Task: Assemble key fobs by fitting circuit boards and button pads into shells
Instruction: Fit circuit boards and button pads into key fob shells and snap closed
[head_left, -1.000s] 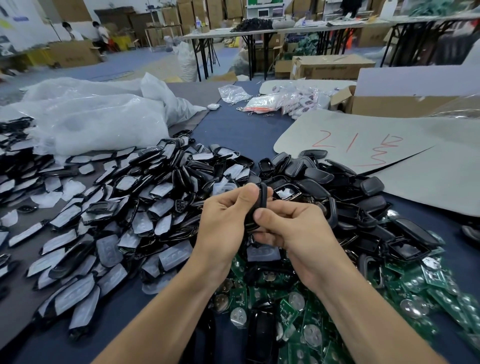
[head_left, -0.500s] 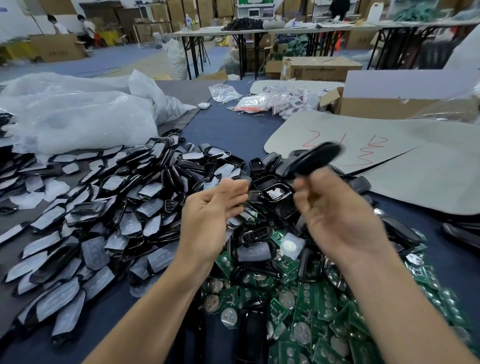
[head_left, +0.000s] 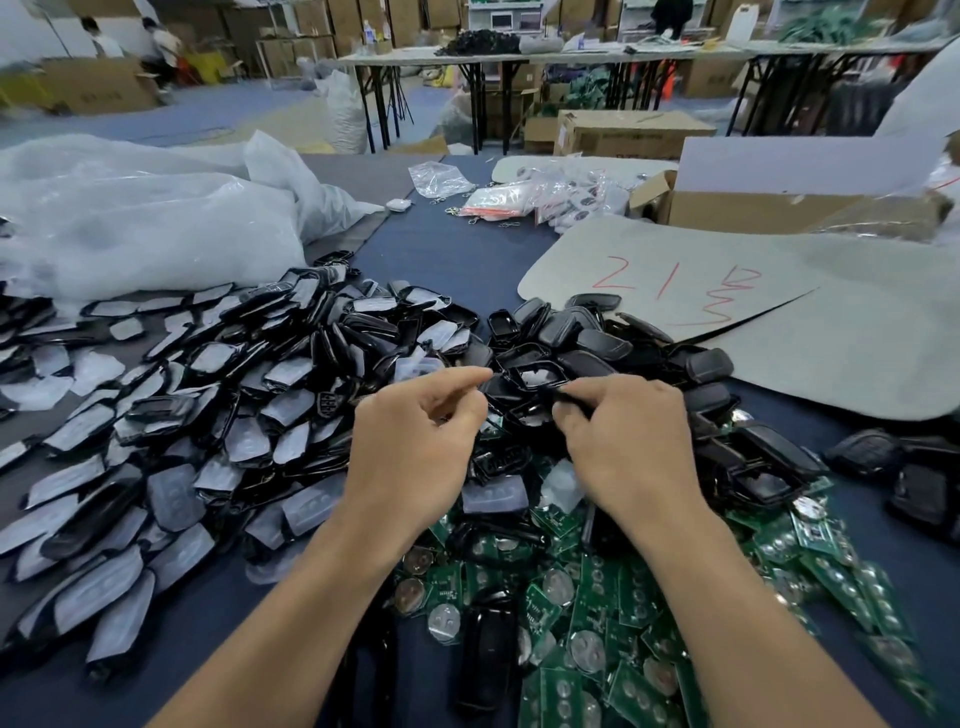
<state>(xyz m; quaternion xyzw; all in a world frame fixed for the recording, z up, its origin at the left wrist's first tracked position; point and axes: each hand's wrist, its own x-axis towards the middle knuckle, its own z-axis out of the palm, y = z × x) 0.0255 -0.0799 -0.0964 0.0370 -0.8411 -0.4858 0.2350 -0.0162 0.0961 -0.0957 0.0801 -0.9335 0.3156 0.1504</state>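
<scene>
Seemingly picking parts: the right hand (head_left: 623, 447) pinches a black plastic shell piece (head_left: 571, 400); the left hand (head_left: 415, 441) hangs loosely curled, empty. Next, a green circuit board (head_left: 597, 577) needs seating squarely.

Soft, even light keeps the hall bright, so shadows are faint, the glossy black plastic key-fob shells (head_left: 597, 338) carry white glints and the crumpled white plastic bags (head_left: 130, 234) look nearly washed out. The wide lens bows the frame's edges, and motion blur smears the green circuit boards (head_left: 826, 540) at lower right and the brown cardboard boxes (head_left: 93, 88) behind.
</scene>
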